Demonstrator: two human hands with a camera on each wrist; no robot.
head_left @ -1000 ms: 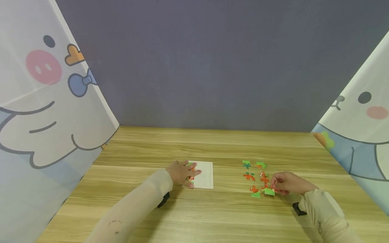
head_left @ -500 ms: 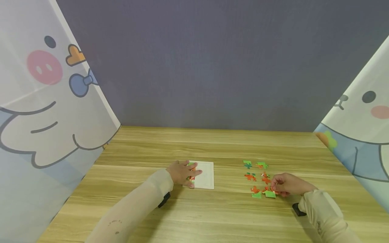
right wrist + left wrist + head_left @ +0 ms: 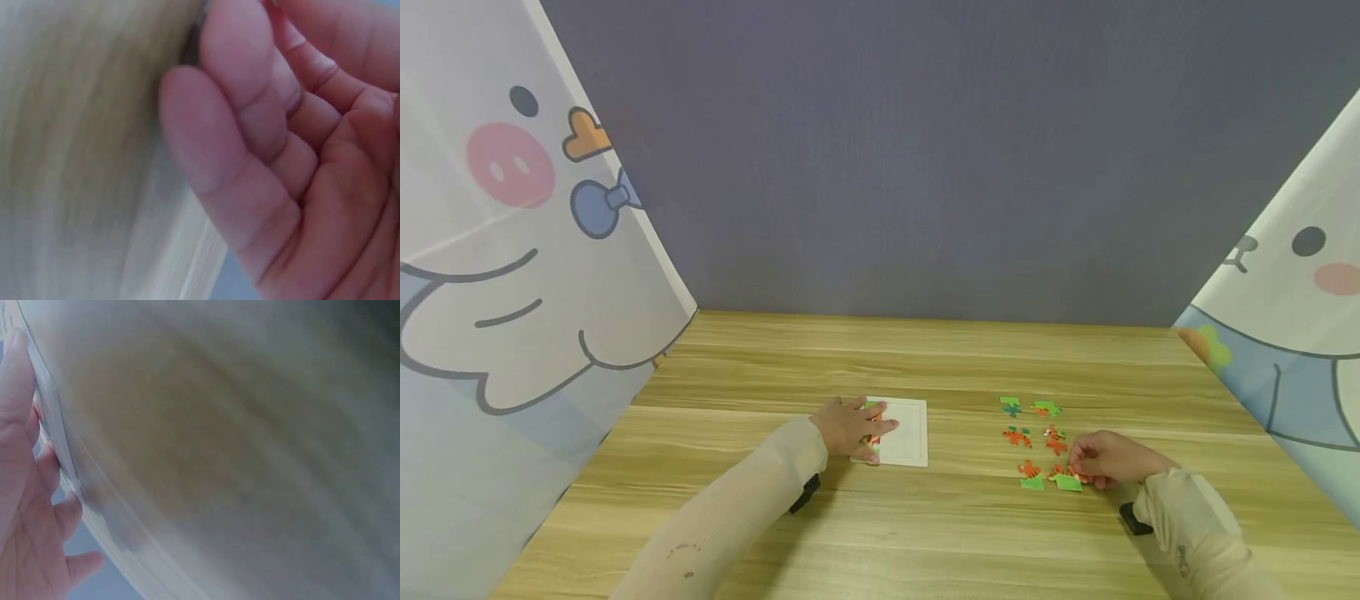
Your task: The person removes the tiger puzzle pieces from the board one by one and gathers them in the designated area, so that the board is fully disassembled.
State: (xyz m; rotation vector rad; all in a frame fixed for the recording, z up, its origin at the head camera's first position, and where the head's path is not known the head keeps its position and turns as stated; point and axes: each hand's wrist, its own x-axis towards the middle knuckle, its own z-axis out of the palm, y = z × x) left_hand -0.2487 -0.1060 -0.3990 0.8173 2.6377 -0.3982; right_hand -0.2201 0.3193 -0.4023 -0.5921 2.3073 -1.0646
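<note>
My left hand (image 3: 850, 429) lies with fingers spread over the left part of a white puzzle tray (image 3: 906, 457). Between those fingers, a strip of fitted red, orange and green puzzle pieces (image 3: 873, 438) shows, partly covered. At the right, my right hand (image 3: 1108, 458) has curled fingers and pinches the right edge of a green-and-orange puzzle piece (image 3: 1067, 482) low over the table. In the right wrist view the curled fingers (image 3: 194, 125) hide nearly all of that piece. The left wrist view shows the left hand (image 3: 31, 519) along the tray's edge (image 3: 59, 425).
Loose puzzle pieces stand in two columns: a green-teal piece (image 3: 1011, 407), a green-orange piece (image 3: 1047, 408), an orange piece (image 3: 1017, 437), another orange piece (image 3: 1056, 443) and an orange-green piece (image 3: 1031, 475). The wooden table (image 3: 925, 533) meets a grey panel (image 3: 925, 208) behind.
The green-and-orange piece at my right fingertips has gone from tilted to lying flatter, and more of its orange part shows. My left hand stays still on the tray.
</note>
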